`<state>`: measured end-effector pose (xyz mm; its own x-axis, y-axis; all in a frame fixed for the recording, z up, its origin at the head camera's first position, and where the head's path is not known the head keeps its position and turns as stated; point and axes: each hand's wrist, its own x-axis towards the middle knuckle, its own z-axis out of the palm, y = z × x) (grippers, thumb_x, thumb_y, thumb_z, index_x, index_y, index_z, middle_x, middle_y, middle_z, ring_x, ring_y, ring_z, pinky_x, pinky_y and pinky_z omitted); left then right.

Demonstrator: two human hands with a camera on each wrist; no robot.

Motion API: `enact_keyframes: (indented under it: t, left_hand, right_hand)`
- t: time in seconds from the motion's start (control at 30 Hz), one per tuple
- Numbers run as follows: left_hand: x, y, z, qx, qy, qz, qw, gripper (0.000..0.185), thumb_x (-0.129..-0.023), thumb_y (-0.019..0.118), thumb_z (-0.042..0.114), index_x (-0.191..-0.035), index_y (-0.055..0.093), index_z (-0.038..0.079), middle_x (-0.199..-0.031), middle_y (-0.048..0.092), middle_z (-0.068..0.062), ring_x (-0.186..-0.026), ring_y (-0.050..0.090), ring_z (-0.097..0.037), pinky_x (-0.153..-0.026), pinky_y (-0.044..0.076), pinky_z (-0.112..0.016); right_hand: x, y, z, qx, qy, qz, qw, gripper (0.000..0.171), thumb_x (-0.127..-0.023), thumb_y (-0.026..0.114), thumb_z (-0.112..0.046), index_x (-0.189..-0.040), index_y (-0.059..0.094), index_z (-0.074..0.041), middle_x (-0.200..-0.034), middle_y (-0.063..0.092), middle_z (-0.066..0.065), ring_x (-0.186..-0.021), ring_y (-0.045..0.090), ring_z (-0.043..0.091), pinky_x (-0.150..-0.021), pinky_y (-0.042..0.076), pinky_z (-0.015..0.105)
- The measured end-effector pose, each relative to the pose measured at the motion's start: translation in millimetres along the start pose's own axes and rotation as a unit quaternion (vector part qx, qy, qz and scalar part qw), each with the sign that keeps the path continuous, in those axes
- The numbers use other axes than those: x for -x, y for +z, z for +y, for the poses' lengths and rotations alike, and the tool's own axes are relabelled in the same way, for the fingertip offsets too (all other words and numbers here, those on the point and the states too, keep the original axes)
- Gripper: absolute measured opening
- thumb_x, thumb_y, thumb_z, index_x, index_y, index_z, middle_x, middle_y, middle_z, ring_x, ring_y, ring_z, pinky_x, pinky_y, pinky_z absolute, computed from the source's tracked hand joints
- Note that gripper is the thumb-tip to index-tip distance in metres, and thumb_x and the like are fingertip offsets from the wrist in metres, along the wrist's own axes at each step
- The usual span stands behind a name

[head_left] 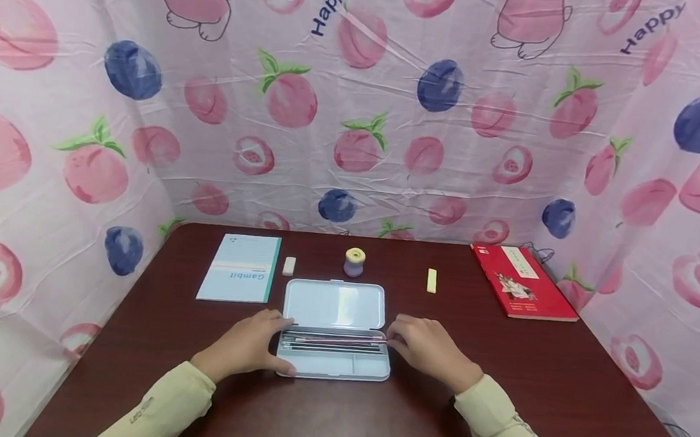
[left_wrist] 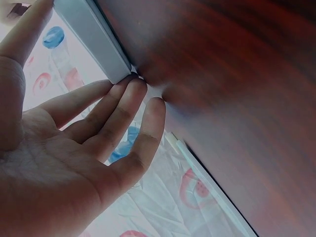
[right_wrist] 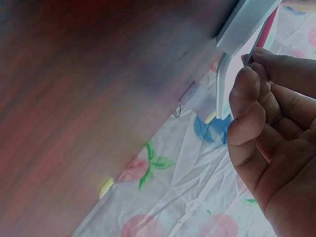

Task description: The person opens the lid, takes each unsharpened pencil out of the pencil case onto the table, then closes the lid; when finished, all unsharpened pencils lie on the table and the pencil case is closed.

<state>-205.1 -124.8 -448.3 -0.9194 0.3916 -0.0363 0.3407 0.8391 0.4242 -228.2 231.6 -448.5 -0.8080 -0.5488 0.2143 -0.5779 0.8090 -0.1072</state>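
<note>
A white pencil case lies with its lid raised toward the back. Several pencils lie lengthwise in its long back compartment, and a red pencil lies on top, slightly slanted. My left hand holds the case by its left end, thumb on the front rim and fingers at the back corner. In the left wrist view its fingertips meet the case's corner. At the right end, my right hand pinches the red pencil between thumb and forefinger.
Behind the case stand a white eraser, a small yellow-and-purple round object and a pale yellow stick-like block. A light blue notebook lies at left, a red book at right. A fruit-print curtain surrounds the table.
</note>
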Motion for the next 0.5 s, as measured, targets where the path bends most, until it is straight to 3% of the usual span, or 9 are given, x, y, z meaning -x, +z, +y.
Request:
enact_keyframes:
  t: [0.27, 0.5]
  left_hand:
    - [0.4, 0.5, -1.3, 0.003, 0.004, 0.001, 1.0, 0.098, -0.07, 0.096, 0.058, -0.146, 0.064, 0.006, -0.142, 0.065, -0.016, -0.123, 0.062, -0.027, -0.112, 0.053, -0.051]
    - [-0.3, 0.6, -1.1, -0.001, 0.005, 0.0, 1.0, 0.098, -0.07, 0.096, 0.059, -0.147, 0.064, 0.006, -0.141, 0.065, -0.015, -0.121, 0.062, -0.026, -0.112, 0.054, -0.051]
  right_hand:
    - [11, -4, 17, -0.009, 0.013, 0.014, 1.0, 0.018, -0.084, 0.092, -0.019, -0.095, 0.078, -0.021, -0.089, 0.073, -0.009, -0.073, 0.063, 0.002, -0.073, 0.061, 0.026]
    - [22, -10, 33, -0.026, 0.043, 0.001, 0.999, 0.018, -0.086, 0.091, -0.02, -0.098, 0.078, -0.023, -0.092, 0.074, -0.01, -0.079, 0.066, 0.003, -0.078, 0.063, 0.03]
